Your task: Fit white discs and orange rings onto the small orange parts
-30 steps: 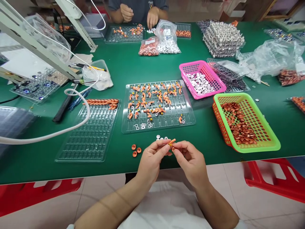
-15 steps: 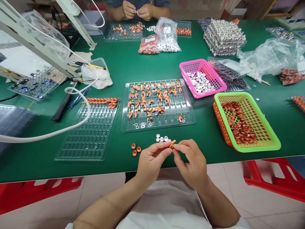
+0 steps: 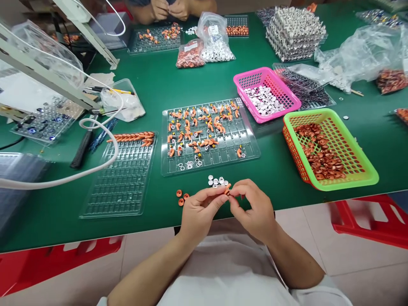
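My left hand (image 3: 199, 210) and my right hand (image 3: 253, 208) meet over the near edge of the green table (image 3: 274, 170). Both pinch one small orange part (image 3: 227, 189) between their fingertips. A few white rings (image 3: 216, 181) lie just beyond my fingers. Three orange rings (image 3: 181, 196) lie to the left of my left hand. Behind them is a clear tray (image 3: 208, 136) holding several orange parts and loose rings. A second clear tray (image 3: 124, 174) to the left has one row of orange parts along its far edge.
A green basket (image 3: 330, 148) of brown rings and a pink basket (image 3: 266, 94) of white rings stand at the right. Bags, stacked trays and plastic wrap fill the far side. Another person's hands (image 3: 168, 8) work at the far edge. A lamp arm and white cable (image 3: 95, 170) cross the left.
My hands have stayed pinched on the orange part, with the fingers shifting slightly on it. The camera tilted a little, so everything sits higher and further left in view.
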The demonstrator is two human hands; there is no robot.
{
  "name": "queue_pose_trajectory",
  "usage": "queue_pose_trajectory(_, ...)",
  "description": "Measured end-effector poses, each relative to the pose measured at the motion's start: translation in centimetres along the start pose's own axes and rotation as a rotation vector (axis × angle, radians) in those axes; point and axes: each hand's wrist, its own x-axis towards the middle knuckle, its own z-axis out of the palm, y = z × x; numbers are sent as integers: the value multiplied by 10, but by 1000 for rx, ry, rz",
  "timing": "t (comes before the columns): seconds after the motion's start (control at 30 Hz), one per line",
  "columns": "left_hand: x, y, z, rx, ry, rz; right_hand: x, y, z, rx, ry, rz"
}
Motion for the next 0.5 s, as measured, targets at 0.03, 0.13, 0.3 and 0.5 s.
queue_pose_trajectory(0.03,0,0,0,-7,-11,-11,0,-1,-1,46,-3,42)
queue_pose_trajectory(0.13,2,-2,-1,-44,-54,-45,-2,-3,-2,229,-3,232)
queue_pose_trajectory(0.3,5,-8,-2,-72,-79,-82,0,-1,-6,605,-55,580)
queue_pose_trajectory(0.5,6,-6,-1,-89,-108,-139,0,8,-8,822,-69,734)
